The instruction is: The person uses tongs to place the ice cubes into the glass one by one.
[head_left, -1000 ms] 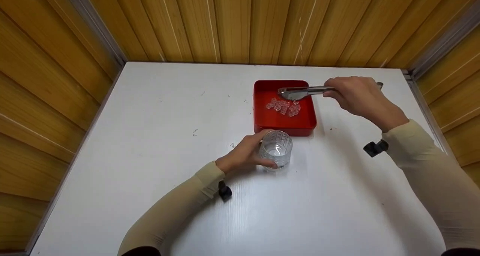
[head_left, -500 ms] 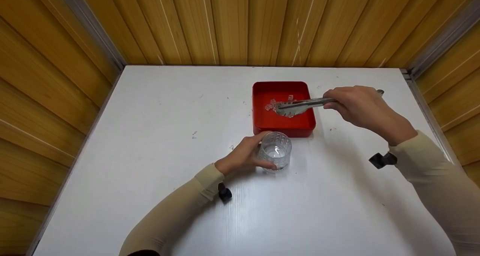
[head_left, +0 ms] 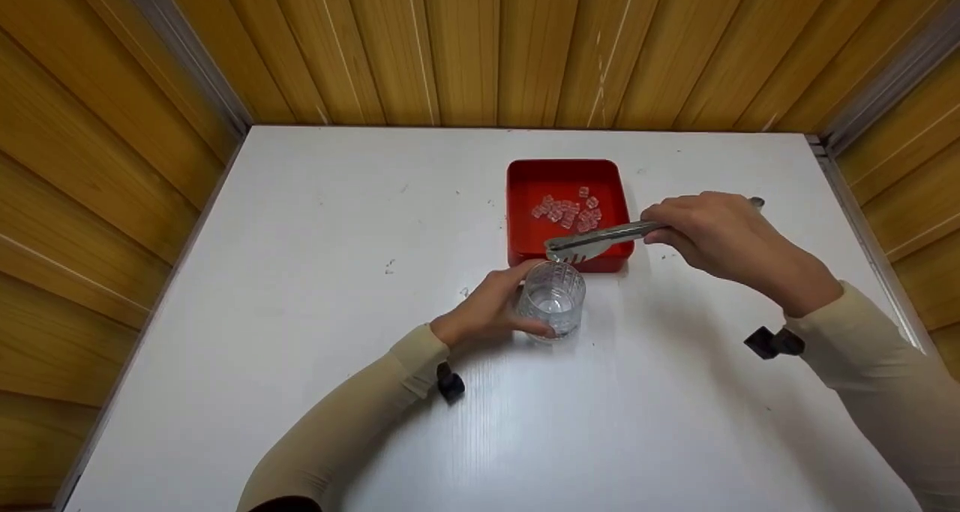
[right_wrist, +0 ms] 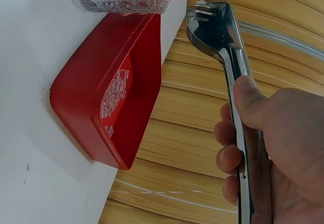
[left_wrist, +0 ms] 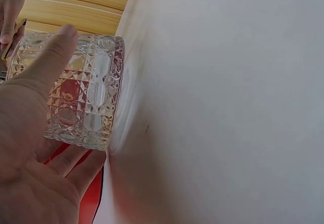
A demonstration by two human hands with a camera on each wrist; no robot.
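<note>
Holds the clear glass tumbler (head_left: 553,300) in the left hand (head_left: 489,306), with thumb laid along the near side and fingers round the far side; grips the metal tongs (head_left: 606,236) in the right hand (head_left: 724,238), with thumb on one arm and fingers curled round the other. Rests the tumbler, seemingly, on the white tabletop (head_left: 337,234). Poises the tongs' head left of the right hand, above the near edge of the red tray (head_left: 529,236), just beyond the left hand, with clear cubes (head_left: 568,213) inside. Cannot make out any cube between the tips. Likely handles as heavy, rigid and breakable, that tumbler: best held low on its faceted wall. Judge the tongs stiff, light, smooth; best squeezed mid-arm. Expect slick, hard cubes.
</note>
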